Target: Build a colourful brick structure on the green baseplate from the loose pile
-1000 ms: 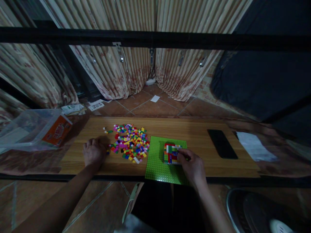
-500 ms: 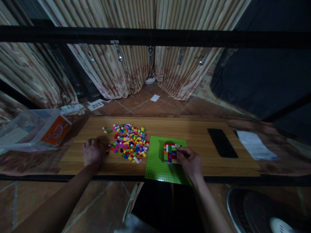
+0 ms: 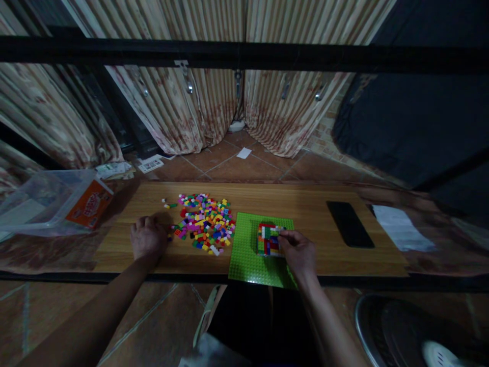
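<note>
A green baseplate (image 3: 248,257) lies at the front edge of a wooden table (image 3: 313,214). On it stands a small multicoloured brick build (image 3: 268,238). My right hand (image 3: 300,252) rests on the plate at the build's right side, its fingers pinched together against the build's upper right corner; what they pinch is too small to make out. My left hand (image 3: 147,238) lies on the table with its fingers curled under, just left of a loose pile of small coloured bricks (image 3: 204,221).
A black phone (image 3: 349,223) lies flat on the table's right part, with a white paper (image 3: 401,227) beyond it. A clear plastic bin with an orange label (image 3: 57,201) stands off the table's left end. Curtains hang behind the table.
My right hand has slid slightly up and left along the build's right side. My left hand has stayed put beside the brick pile.
</note>
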A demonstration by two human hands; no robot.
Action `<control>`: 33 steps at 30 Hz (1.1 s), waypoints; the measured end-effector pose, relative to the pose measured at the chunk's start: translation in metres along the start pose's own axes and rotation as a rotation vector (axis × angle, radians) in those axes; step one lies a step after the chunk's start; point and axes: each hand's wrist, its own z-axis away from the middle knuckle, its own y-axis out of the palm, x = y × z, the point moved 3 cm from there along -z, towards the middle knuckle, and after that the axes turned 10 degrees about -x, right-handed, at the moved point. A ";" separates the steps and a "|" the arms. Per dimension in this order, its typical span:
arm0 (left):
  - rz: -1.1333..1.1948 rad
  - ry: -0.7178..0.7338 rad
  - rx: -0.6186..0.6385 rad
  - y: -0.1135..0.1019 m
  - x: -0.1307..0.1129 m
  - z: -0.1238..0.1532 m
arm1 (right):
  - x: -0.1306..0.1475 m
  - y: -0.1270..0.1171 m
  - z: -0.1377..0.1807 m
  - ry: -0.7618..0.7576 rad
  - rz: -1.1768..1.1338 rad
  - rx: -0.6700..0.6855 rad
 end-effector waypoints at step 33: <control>0.036 -0.080 -0.018 -0.005 -0.003 0.004 | 0.052 0.130 0.057 -0.578 0.393 0.307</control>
